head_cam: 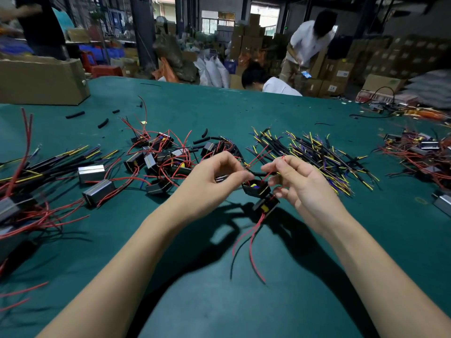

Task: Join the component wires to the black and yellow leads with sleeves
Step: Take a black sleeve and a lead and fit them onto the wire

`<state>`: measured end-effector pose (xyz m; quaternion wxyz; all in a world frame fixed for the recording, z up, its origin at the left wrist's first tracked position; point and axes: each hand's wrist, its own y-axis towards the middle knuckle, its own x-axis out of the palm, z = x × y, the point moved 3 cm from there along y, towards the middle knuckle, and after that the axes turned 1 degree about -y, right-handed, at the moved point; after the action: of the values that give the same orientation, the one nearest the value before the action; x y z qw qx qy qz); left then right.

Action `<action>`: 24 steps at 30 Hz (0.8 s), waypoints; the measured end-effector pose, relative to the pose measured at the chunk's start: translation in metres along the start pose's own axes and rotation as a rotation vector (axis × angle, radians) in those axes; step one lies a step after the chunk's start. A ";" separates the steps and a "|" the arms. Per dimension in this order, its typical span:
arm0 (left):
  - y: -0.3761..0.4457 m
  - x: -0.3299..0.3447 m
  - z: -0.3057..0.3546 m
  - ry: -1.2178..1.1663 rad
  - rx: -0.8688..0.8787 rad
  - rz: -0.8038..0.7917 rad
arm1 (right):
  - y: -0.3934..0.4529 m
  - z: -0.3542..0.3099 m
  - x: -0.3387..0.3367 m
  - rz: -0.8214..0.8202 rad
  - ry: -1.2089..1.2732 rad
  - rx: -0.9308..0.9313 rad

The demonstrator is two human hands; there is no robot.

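Observation:
My left hand (216, 178) and my right hand (296, 181) are held close together above the green table (219, 301). Between them hang two small black components (257, 190) with yellow parts, one below the other (266, 206). Red wires (251, 237) trail down from the lower one. My left hand pinches a black sleeve (255, 172) that bridges the two hands. My right hand pinches a thin red wire (278, 160) near its tip. A heap of black and yellow leads (314, 152) lies just beyond my right hand.
More components with red wires (158, 154) lie in a pile to the left, beside metal-cased parts (91, 173) and further leads (48, 164). Loose black sleeves (102, 123) dot the far table. A cardboard box (41, 79) sits far left. Two people work beyond the table's far edge.

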<state>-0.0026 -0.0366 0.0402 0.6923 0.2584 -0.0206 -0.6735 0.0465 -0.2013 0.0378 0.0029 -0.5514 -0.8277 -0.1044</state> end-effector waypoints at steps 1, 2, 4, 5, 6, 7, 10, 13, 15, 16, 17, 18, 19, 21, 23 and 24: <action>0.000 0.001 -0.001 0.086 0.007 -0.018 | 0.000 0.000 0.000 0.008 0.008 0.001; -0.001 0.002 -0.002 0.134 -0.003 -0.043 | 0.000 0.001 0.001 0.013 0.032 0.009; -0.002 0.004 -0.004 0.183 -0.035 -0.122 | 0.000 0.001 0.001 0.018 0.061 0.013; -0.003 0.006 -0.005 0.218 -0.040 -0.164 | 0.000 0.001 0.001 0.020 0.065 0.010; -0.003 0.007 -0.007 0.258 -0.039 -0.192 | 0.000 0.001 0.001 0.021 0.067 0.004; -0.004 0.007 -0.007 0.299 -0.032 -0.202 | 0.000 0.001 0.001 0.019 0.068 -0.002; -0.004 0.008 -0.007 0.416 0.021 -0.199 | -0.001 0.003 0.003 0.001 0.059 -0.023; -0.003 0.009 -0.007 0.470 0.055 -0.146 | -0.001 0.004 0.003 0.014 0.016 -0.049; -0.003 0.009 -0.007 0.403 0.054 -0.070 | 0.000 0.005 0.001 0.052 -0.025 -0.074; -0.002 0.009 -0.008 0.374 0.056 -0.032 | 0.000 0.005 0.000 0.073 -0.049 -0.088; -0.001 0.010 -0.008 0.354 0.054 0.003 | 0.001 0.005 0.000 0.091 -0.080 -0.102; -0.001 0.012 -0.009 0.337 0.048 0.022 | 0.001 0.007 0.000 0.107 -0.116 -0.114; 0.000 0.014 -0.010 0.320 0.037 0.034 | 0.001 0.009 0.001 0.121 -0.153 -0.126; 0.000 0.018 -0.012 0.301 -0.002 0.027 | 0.001 0.013 0.003 0.152 -0.219 -0.144; 0.001 0.020 -0.015 0.254 -0.090 -0.031 | 0.001 0.017 0.003 0.190 -0.271 -0.159; 0.000 0.021 -0.016 0.198 -0.151 -0.066 | 0.001 0.018 0.003 0.206 -0.282 -0.161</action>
<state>0.0058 -0.0511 0.0194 0.6860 0.2713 0.1073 -0.6666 0.0484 -0.1945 0.0206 -0.1466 -0.6407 -0.7481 -0.0911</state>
